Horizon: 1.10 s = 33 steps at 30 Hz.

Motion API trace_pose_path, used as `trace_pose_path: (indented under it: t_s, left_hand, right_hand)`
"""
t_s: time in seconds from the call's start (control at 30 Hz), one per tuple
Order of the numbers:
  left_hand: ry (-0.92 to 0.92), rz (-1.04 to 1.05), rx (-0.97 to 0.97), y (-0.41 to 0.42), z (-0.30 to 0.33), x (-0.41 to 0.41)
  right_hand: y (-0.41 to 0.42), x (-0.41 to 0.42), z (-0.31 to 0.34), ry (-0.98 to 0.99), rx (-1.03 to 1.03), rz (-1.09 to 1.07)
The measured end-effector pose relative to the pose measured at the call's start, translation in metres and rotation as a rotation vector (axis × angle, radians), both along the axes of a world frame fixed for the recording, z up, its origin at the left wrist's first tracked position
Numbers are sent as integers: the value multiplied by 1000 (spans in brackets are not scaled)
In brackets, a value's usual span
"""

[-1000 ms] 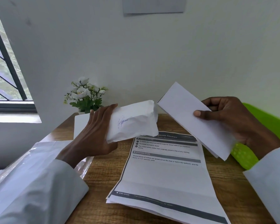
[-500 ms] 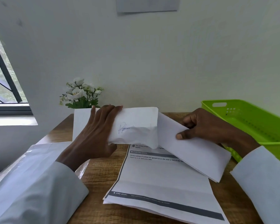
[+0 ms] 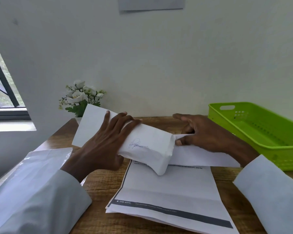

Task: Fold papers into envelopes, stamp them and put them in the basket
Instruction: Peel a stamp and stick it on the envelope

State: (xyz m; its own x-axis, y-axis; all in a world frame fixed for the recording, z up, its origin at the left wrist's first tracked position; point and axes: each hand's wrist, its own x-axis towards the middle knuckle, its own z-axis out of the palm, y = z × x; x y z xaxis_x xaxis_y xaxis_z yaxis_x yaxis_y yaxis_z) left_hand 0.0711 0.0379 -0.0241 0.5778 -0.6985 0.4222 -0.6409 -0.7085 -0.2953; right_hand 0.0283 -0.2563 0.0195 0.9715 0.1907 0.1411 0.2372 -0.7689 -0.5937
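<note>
I see my left hand (image 3: 107, 146) gripping 1 signed envelope (image 3: 147, 147) above the table while my right hand (image 3: 201, 134) pinches a folded paper (image 3: 201, 157), feeding it in. No stamp visible; the green basket (image 3: 260, 132) looks empty, so stamping and dropping remain.

Green basket (image 3: 260, 132) blocks right; flowers (image 3: 81, 98) back-left; printed sheets (image 3: 167, 191) cover centre.

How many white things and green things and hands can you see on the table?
White paper things: 3, the signed envelope, the folded paper, the printed sheets
Green things: 1, the basket
Flower bunches: 1, white flowers
Hands: 2, left hand, right hand
Total: 7
</note>
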Motion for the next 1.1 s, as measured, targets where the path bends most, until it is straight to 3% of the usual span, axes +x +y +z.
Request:
trace_pose_path:
  t_s: [0.17, 0.47, 0.77, 1.1]
  left_hand:
    - [2, 47, -42, 1, 4, -4]
    - [30, -25, -77, -11, 0, -8]
    - [11, 44, -109, 8, 6, -1]
    - [-2, -3, -99, -3, 2, -5]
  right_hand:
    - [-6, -3, 10, -86, 167, -57]
    - [15, 3, -11, -130, 168, 7]
    - [-29, -6, 11, 112, 155, 75]
    - [-1, -1, -1, -64, 339, 2]
